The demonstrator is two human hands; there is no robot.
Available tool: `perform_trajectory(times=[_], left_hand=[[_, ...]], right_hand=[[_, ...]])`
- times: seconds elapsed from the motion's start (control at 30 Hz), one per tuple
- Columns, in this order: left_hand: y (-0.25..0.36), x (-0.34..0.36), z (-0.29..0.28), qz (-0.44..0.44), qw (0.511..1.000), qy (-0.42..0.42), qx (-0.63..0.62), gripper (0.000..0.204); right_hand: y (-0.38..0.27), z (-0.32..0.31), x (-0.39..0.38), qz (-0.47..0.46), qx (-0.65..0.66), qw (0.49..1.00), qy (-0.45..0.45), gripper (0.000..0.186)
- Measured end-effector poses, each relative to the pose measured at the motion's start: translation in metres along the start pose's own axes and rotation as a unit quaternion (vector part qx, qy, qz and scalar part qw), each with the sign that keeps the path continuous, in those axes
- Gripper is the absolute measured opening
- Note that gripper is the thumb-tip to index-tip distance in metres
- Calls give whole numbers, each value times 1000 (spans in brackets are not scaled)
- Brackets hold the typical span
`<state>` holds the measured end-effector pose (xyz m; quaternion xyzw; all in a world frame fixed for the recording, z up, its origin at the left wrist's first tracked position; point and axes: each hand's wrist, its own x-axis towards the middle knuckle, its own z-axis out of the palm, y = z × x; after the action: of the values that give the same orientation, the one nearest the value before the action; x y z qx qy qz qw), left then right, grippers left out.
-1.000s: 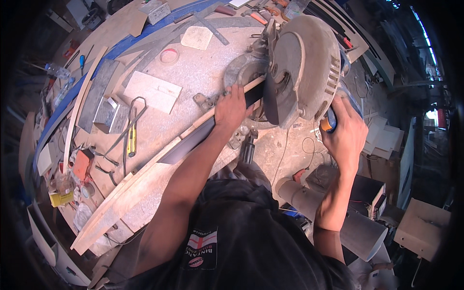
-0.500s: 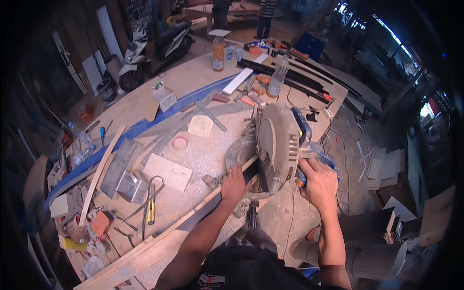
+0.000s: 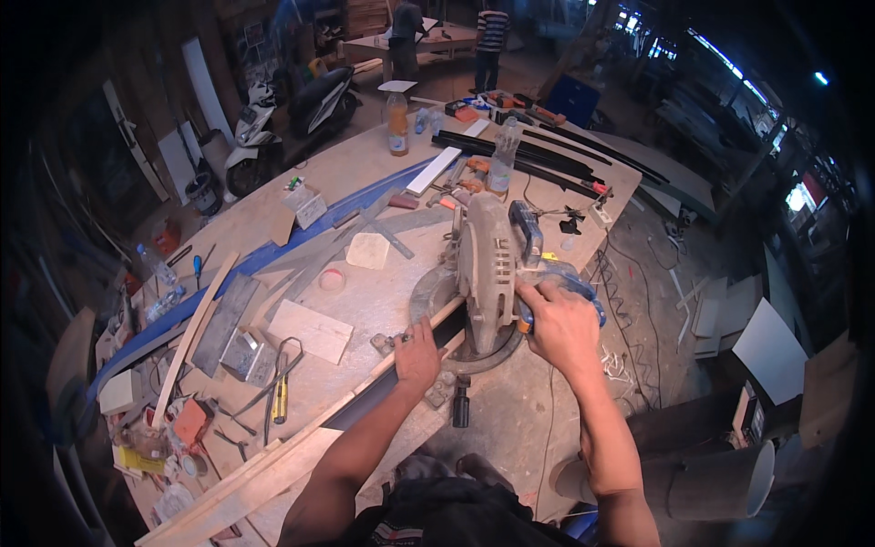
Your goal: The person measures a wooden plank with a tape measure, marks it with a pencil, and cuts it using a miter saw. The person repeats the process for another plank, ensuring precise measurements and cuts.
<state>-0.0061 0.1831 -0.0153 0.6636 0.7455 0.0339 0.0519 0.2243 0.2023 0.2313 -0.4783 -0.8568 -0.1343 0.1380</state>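
Note:
A dusty miter saw (image 3: 485, 264) with a round blade guard stands at the right part of the workbench. My right hand (image 3: 558, 324) is closed around its blue handle (image 3: 583, 294). Left of the blade, my left hand (image 3: 417, 357) presses its fingers over a long wooden strip (image 3: 351, 401), holding it against the saw's fence. The strip runs from the saw to the bench's near left corner, with a dark panel (image 3: 369, 406) along it. The guard hides the blade's contact with the wood. A black clamp knob (image 3: 462, 401) sticks out in front of the saw base.
Left on the bench lie a yellow-handled tool (image 3: 281, 399), a light board (image 3: 312, 331), a roll of tape (image 3: 331, 279) and a metal box (image 3: 248, 354). Bottles (image 3: 397, 128) and black strips (image 3: 510, 150) lie farther back. Two people (image 3: 489, 46) stand beyond, near a scooter (image 3: 292, 128).
The saw head and my right hand have shifted left in the picture, and the head looks lower over the strip. My left hand stays on the strip. The whole view has shifted slightly.

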Motion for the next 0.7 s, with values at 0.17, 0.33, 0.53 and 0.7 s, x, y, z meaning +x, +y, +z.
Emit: perform_trajectory(times=[0.17,0.33,0.53,0.7], left_hand=[[-2,-6,-3,11,999,31,-40,93],[-5,-7,-3,31,997,60,-29,84],[-4,-6,0,27,995,96,-14,82],[-5,-3,1,26,996,80,-28,83]], right_hand=[[5,3,2,4,32,999,-4,69],[8,9,0,7,50,999,17,73],[5,10,0,68,54,996,-3,67],[3,8,-1,50,44,997,40,58]])
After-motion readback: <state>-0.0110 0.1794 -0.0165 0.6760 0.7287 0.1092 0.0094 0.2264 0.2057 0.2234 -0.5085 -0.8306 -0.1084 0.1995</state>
